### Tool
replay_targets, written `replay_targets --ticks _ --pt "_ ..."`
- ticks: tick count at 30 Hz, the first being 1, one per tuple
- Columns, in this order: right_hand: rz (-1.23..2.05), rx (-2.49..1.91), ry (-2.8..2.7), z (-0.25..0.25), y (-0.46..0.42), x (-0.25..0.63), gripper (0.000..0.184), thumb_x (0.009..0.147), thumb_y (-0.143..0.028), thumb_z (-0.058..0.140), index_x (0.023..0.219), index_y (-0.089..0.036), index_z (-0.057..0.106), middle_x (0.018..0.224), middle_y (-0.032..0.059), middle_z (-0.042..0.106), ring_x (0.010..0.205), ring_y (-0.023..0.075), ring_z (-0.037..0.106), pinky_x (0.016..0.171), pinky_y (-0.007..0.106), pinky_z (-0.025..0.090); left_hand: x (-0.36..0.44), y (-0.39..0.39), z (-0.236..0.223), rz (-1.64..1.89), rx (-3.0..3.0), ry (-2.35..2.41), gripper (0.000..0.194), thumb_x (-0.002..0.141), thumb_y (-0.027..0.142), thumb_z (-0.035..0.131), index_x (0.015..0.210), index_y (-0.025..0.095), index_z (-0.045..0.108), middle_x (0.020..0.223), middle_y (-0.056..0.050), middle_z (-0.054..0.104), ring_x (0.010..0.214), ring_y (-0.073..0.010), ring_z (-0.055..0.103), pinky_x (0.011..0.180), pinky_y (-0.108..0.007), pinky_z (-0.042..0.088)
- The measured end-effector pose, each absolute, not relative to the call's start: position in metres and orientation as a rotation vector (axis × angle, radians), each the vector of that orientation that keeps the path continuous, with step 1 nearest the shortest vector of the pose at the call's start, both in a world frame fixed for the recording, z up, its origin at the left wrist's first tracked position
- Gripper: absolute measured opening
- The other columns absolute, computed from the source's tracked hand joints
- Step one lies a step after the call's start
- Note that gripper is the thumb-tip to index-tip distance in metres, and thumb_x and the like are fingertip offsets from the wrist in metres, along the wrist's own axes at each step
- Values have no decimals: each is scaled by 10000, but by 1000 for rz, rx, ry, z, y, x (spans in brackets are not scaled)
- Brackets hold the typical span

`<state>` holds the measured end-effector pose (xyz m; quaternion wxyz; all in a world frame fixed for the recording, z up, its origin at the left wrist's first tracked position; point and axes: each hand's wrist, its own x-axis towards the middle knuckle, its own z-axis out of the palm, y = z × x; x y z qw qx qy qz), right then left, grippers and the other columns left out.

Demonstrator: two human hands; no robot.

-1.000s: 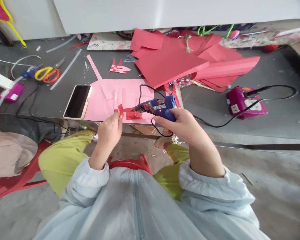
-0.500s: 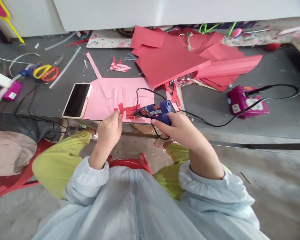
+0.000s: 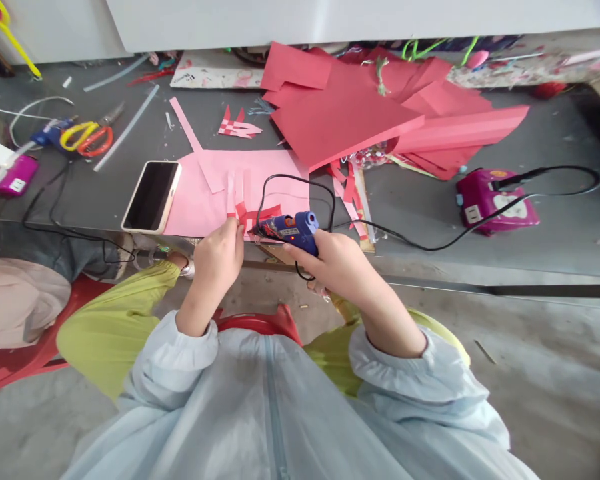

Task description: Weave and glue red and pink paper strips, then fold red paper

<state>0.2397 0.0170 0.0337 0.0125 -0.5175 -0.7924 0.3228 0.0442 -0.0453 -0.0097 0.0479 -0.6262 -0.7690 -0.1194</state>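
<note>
My right hand (image 3: pixel 333 263) grips a blue glue gun (image 3: pixel 287 229) with a lit red lamp, its nozzle pointing left at woven red paper strips (image 3: pixel 253 217). My left hand (image 3: pixel 220 257) is closed, its fingers pinching the left end of those strips at the near table edge. The strips lie on a pink paper sheet (image 3: pixel 207 200). A black cord (image 3: pixel 410 243) runs from the gun to a magenta power strip (image 3: pixel 495 200) on the right.
A phone (image 3: pixel 151 195) lies face up left of the pink sheet. Red paper sheets (image 3: pixel 360 113) are piled behind. Scissors (image 3: pixel 87 137), glue sticks, a second magenta socket (image 3: pixel 10 180) and cables sit at the far left. Another person's clothing (image 3: pixel 15 300) shows at the left.
My right hand has brought the glue gun left and down, its nozzle now right at the red strips by my left hand. The left hand has stayed in place.
</note>
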Motion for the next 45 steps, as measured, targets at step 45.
replay_targets --ticks 45 --pt "747 -1646 -2579 31 17 240 314 943 -474 510 778 -208 526 644 62 641 579 209 599 559 281 313 48 -44 -7 -327 -1910 -2393 317 1042 327 310 989 189 591 840 -72 746 717 -193 700 581 -293 352"
